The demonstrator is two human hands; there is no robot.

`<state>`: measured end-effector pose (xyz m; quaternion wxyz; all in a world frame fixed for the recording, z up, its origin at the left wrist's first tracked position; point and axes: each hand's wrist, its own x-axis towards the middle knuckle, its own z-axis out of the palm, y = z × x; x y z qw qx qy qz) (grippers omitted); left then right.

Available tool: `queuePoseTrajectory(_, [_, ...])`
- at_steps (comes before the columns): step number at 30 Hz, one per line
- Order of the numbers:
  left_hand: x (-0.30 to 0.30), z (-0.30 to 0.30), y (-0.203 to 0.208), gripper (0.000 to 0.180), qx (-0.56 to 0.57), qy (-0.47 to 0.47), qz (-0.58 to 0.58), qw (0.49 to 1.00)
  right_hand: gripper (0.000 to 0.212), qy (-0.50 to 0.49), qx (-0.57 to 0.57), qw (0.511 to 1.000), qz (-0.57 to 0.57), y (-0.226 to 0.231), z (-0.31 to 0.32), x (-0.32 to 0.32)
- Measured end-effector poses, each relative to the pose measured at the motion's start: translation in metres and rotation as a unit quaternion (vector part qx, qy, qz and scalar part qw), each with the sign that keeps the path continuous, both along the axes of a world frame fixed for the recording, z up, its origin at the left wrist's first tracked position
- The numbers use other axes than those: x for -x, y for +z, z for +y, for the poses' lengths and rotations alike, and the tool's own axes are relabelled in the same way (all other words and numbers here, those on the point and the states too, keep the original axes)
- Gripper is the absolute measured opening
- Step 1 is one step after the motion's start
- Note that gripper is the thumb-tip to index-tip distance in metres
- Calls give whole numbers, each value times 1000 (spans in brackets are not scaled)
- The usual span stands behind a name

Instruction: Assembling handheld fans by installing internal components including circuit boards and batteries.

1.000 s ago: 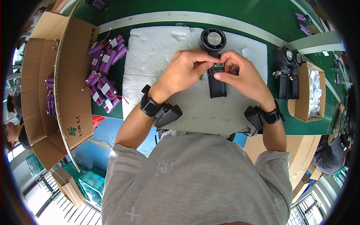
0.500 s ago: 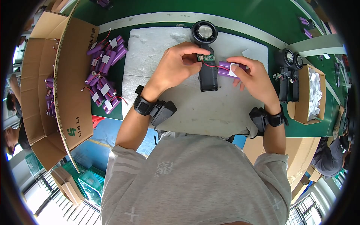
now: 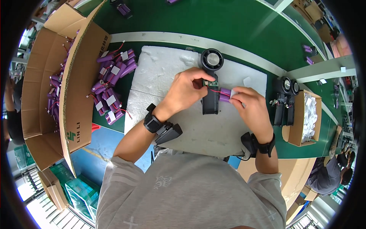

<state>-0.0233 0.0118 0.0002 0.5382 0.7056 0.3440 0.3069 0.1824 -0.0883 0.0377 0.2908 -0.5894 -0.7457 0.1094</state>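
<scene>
A black handheld fan (image 3: 210,108) lies on the white foam sheet, its round head away from me and its handle open, showing a green circuit board (image 3: 214,83). My left hand (image 3: 183,91) closes on the fan at the board, index finger above and thumb below. A red wire runs from beside that thumb to a purple battery pack (image 3: 224,95) just right of the handle. My right hand (image 3: 251,110) is closed, thumb and forefinger pinching the pack's right end at its white label (image 3: 233,93). The wire's end near the board is partly hidden by my left fingers.
Purple battery packs (image 3: 114,72) lie heaped left of the foam sheet (image 3: 152,61), beside a tall cardboard box (image 3: 82,87) holding more. To the right are two more black fans (image 3: 285,103) and a small carton (image 3: 293,131) of white pieces. A pale rail (image 3: 152,37) crosses behind.
The whole view has shifted, so the bench sits lower in it. My right hand has brought the battery pack closer to the fan handle, its fingers now at the label end. My left hand keeps its place.
</scene>
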Motion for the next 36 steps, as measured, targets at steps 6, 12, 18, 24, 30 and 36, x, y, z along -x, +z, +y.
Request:
queuePoseTrajectory(6, [-2,-4,-1,29,-39,9,-9,999,8,-16,-8,999,-45,-4,-4,6])
queuePoseTrajectory(12, [-1,-3,2,31,-37,1,-6,999,8,-10,3,994,-111,1,-1,12])
queuePoseTrajectory(18, [0,-2,0,32,-39,-3,-3,999,9,-51,10,987,-152,-7,1,17])
queuePoseTrajectory(24, [1,-2,4,32,-50,-8,17,999,7,-52,11,993,-104,-2,1,12])
queuePoseTrajectory(30, [3,-3,7,32,-41,-12,27,999,5,-12,16,998,-63,3,0,8])
queuePoseTrajectory(36, [2,-2,3,32,-77,-18,26,997,6,-8,46,996,-75,10,2,7])
